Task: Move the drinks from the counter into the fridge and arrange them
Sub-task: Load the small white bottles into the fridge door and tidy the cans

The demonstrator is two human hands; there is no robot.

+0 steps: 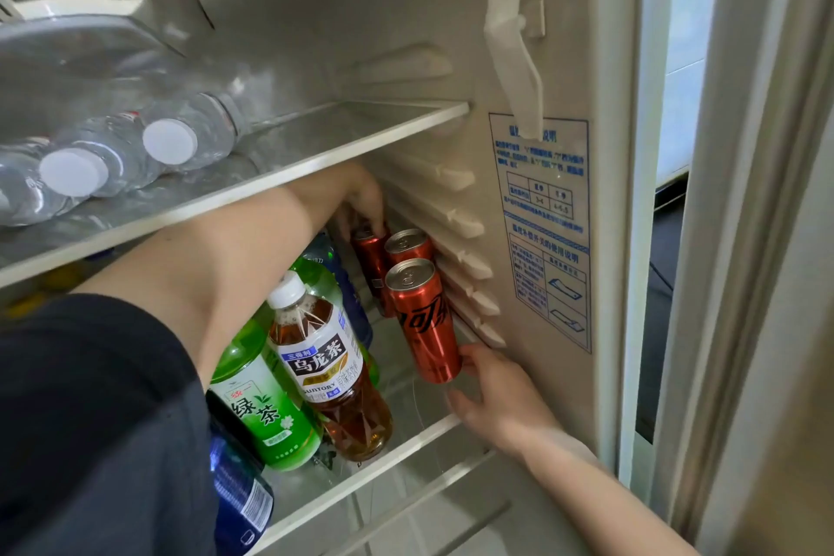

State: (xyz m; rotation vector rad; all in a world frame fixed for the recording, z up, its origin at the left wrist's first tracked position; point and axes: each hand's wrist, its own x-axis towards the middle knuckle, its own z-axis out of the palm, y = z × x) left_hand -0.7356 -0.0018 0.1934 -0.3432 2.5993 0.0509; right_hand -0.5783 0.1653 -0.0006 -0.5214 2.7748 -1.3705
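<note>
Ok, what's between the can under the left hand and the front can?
Another upright red can; the head view shows it plainly.

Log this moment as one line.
stage: arranging cans | left hand grips back can | right hand touches front can base | middle can untouched
</note>
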